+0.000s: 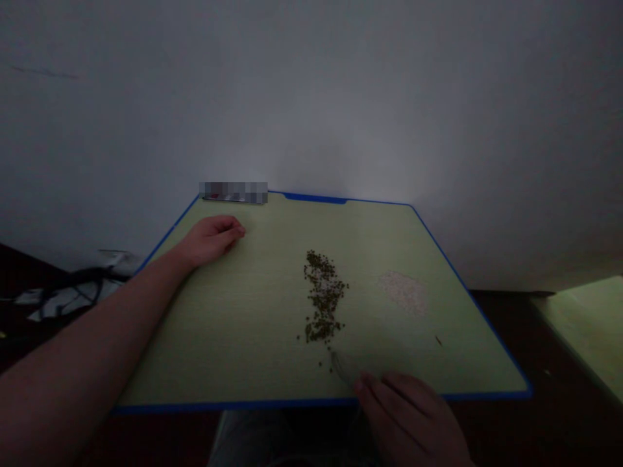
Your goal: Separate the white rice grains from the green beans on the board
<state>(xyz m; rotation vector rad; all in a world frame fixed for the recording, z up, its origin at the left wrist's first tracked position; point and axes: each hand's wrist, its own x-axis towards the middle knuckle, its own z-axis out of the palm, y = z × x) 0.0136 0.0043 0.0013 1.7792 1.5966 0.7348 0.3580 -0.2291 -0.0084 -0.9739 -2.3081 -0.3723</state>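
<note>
My right hand is at the table's front edge, closed around a pair of thin metal tweezers. The tips point up and left, just short of the lower end of a long pile of small dark green beans. Pale grains, which look like rice, are mixed among the beans in the pile's upper half. Several stray beans lie near the tips. To the right is a flat patch of pale grains. My left hand rests on its side at the table's left, fingers curled in, with nothing visible in it.
The pale table has a blue rim and stands against a grey wall. At its back left corner lies a flat, pixelated object. A small dark sliver lies at the right. Black cables hang beyond the left edge.
</note>
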